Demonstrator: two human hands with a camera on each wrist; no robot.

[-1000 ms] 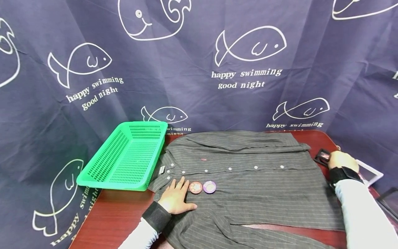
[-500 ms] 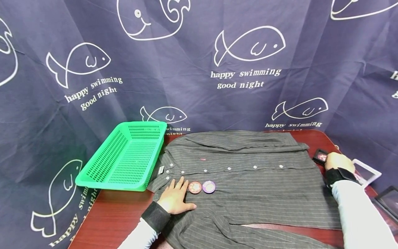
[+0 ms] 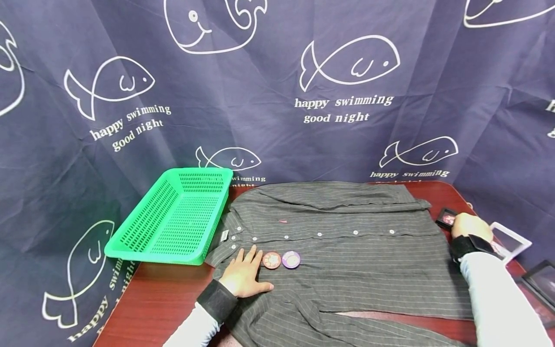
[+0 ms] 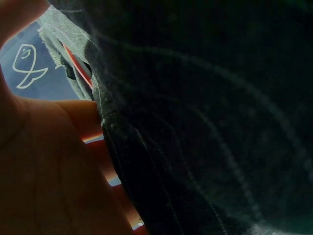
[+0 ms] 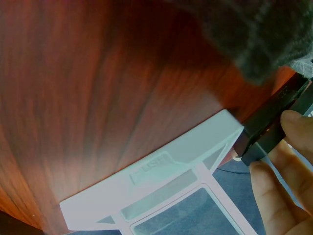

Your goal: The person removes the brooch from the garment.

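A dark grey pinstriped shirt (image 3: 347, 270) with white buttons lies spread on the table. My left hand (image 3: 243, 275) rests on it below the collar, fingers straight. Right beside those fingertips lie a red round badge (image 3: 271, 260) and a purple round badge (image 3: 291, 260). At the table's right side, my right hand (image 3: 471, 228) pinches the edge of a small black display case (image 3: 445, 219), which shows something red and round inside. In the right wrist view, the thumb and fingertips (image 5: 296, 122) grip the black case (image 5: 261, 147); the hand hides part of it in the head view.
A green plastic basket (image 3: 201, 255) stands at the left, beside the collar. Behind the right hand is a white frame (image 3: 518, 243), and another black frame (image 3: 542, 284) lies near the right edge. A dark blue curtain (image 3: 269, 120) hangs behind the table.
My right hand has shifted slightly left and down, and the black case now looks less tilted, with more of its red content visible. The left hand has stayed in place.
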